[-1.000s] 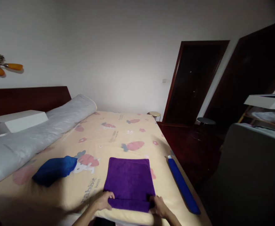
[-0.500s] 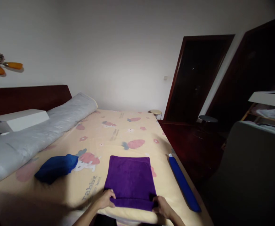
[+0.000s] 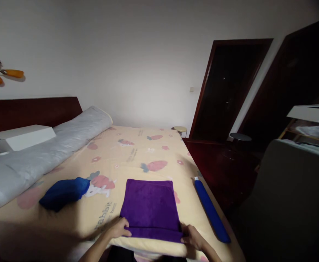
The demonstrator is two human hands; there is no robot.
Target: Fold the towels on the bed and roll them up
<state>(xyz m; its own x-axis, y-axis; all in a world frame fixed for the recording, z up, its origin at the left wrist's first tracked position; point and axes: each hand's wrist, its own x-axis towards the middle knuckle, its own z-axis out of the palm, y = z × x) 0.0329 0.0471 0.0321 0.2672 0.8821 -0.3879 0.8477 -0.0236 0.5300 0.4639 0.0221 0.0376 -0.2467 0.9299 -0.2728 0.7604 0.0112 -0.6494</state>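
A purple towel [image 3: 150, 203] lies flat on the bed in front of me, its near edge turned over into a narrow band. At the left end of that band, my left hand [image 3: 120, 228] pinches the fold between thumb and fingers. My right hand [image 3: 191, 237] is closed on the band's right end. To the right lies a long, narrow blue cloth roll [image 3: 212, 211] with a small white tag at its far end. Off to the left is a crumpled dark blue cloth [image 3: 64, 193].
The bed has a cream sheet [image 3: 137, 156] printed with carrots and rabbits. A long grey roll [image 3: 47, 153] lies along the headboard [image 3: 31, 114], with a white box [image 3: 25, 137] on it. Two stools [image 3: 240, 137] and a dark chair back [image 3: 290, 196] stand beyond the bed's right edge.
My right hand has moved a little to the right along the near edge, and the folded band is drawn out wider. My left hand has shifted slightly left and keeps its pinch.
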